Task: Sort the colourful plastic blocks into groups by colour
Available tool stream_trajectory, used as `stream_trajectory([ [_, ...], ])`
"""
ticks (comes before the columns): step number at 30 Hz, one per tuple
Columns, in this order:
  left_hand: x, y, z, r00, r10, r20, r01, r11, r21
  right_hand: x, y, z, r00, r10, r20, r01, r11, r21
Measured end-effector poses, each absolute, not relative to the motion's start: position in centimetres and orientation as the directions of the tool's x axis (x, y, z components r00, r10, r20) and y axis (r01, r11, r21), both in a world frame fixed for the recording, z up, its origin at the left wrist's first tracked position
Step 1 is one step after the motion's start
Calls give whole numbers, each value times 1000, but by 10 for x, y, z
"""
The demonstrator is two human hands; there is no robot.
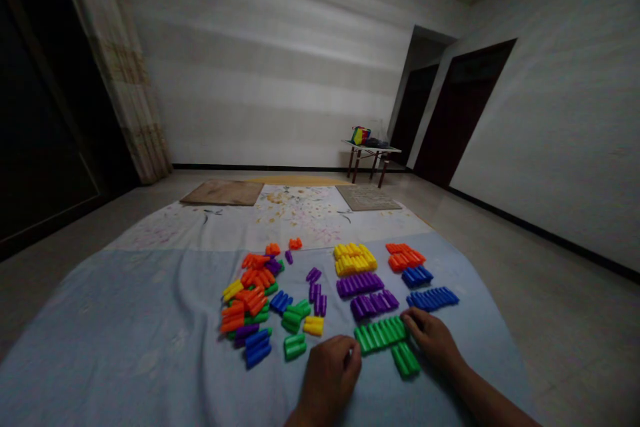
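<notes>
A row of green tube-shaped plastic blocks (381,335) lies on the cloth between my hands. My left hand (334,370) is closed with curled fingers at the row's left end; whether anything is inside it is hidden. At the right end, the pinched fingertips of my right hand (431,333) hold the row's edge. A shorter green block group (405,359) lies just below the row. Behind it are purple rows (360,284) and yellow rows (355,259). Blue rows (433,298) and orange rows (406,257) lie farther right.
To the left is a loose heap of mixed blocks (257,277), with a few green blocks (295,346) near my left hand. A brown board (223,192) and a greyish mat (369,197) lie at the bed-like surface's far edge. A small table (373,146) stands beyond.
</notes>
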State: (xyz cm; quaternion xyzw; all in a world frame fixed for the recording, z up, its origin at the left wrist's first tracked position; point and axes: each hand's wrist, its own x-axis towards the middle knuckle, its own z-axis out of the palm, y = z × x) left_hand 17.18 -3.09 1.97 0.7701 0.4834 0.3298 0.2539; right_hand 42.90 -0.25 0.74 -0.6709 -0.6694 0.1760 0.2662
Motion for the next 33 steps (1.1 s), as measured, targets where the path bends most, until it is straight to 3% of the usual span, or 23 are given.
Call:
stream_trajectory([
  [5,173,-30,21,306,913,270,589,-404,700,419,11,35,-13,980,197,742,142,-655],
  [8,174,-31,23,291,919,266,632,-393,667,404,34,63,-114,947,301,767,277,-579],
  [12,176,-31,24,267,924,273,701,-381,603,381,70,81,-203,937,285,812,324,-486],
  [21,180,-30,17,318,894,315,790,-434,434,359,102,59,-260,937,233,841,338,-423],
  [27,182,-32,18,331,886,323,832,-436,343,374,87,58,-253,909,330,794,390,-466],
  [33,182,-33,13,350,856,380,831,-470,296,408,58,45,-128,879,460,596,439,-673],
])
